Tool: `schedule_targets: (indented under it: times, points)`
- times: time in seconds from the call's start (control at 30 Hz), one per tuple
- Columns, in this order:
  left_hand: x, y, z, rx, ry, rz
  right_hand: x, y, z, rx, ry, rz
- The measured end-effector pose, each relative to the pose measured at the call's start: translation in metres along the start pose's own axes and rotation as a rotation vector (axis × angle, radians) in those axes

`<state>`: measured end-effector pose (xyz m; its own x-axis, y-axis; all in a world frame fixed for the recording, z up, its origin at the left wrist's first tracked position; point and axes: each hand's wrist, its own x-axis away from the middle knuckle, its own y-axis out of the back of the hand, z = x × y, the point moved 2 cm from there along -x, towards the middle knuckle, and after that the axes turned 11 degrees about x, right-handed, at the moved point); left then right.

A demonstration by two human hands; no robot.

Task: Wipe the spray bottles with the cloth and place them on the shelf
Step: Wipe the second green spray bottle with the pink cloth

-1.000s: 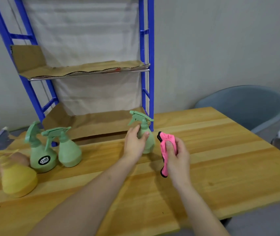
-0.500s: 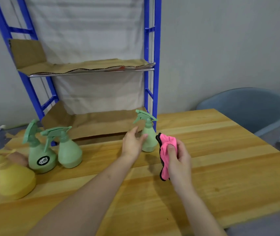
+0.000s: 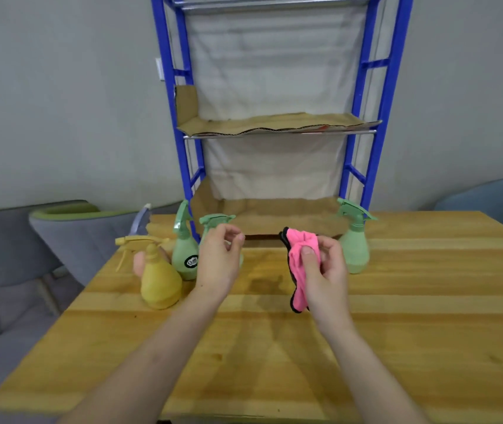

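Crowding is the main risk left of centre in the frame. Three spray bottles stand close together on the wooden table (image 3: 397, 301): a yellow bottle (image 3: 160, 283) nearest, a green bottle with a black label (image 3: 184, 255) just behind it, and a second green bottle (image 3: 213, 220) half hidden behind the left hand (image 3: 218, 258). That hand hovers with its fingers loosely curled and nothing between them; whether it touches the hidden bottle I cannot tell. If it reaches in for that one, I judge the wrist or forearm could knock the labelled neighbour. These narrow-necked shapes look top-heavy and would likely tip into one another or roll toward the table's left edge.

The right hand (image 3: 326, 273), right of centre, is clenched round a bunched pink cloth (image 3: 296, 264), thumb pressed on top. The loose tail hanging below could drag across the table or snag a trigger during wiping. A third green bottle (image 3: 355, 246) stands alone just beyond the right hand, close to the blue shelf frame (image 3: 394, 56). None stands yet on the cardboard-lined shelf (image 3: 274, 125) in the upper middle, and its wavy liner might leave a bottle standing unsteadily.
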<state>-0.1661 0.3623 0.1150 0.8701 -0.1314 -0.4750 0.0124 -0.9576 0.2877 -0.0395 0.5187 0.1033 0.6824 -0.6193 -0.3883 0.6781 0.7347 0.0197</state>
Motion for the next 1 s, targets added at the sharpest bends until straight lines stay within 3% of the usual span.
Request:
schedule_targets:
  times: [0.23, 0.5, 0.63, 0.8, 1.0]
  points:
    - [-0.025, 0.053, -0.008, -0.159, -0.055, -0.126, 0.008, -0.031, 0.014, -0.024, 0.037, 0.063]
    - [-0.054, 0.047, -0.001, -0.33, 0.152, 0.027, 0.005, -0.034, 0.022, -0.005, 0.055, 0.072]
    - [-0.054, 0.045, -0.002, -0.325, 0.162, 0.009, 0.004, -0.029, 0.024, 0.009, 0.064, 0.07]
    - [-0.036, 0.044, -0.016, -0.29, 0.051, -0.001, -0.002, -0.019, 0.025, 0.028, 0.08, 0.048]
    - [-0.003, 0.053, -0.036, -0.18, 0.016, 0.078, -0.011, -0.004, 0.038, 0.055, 0.113, 0.061]
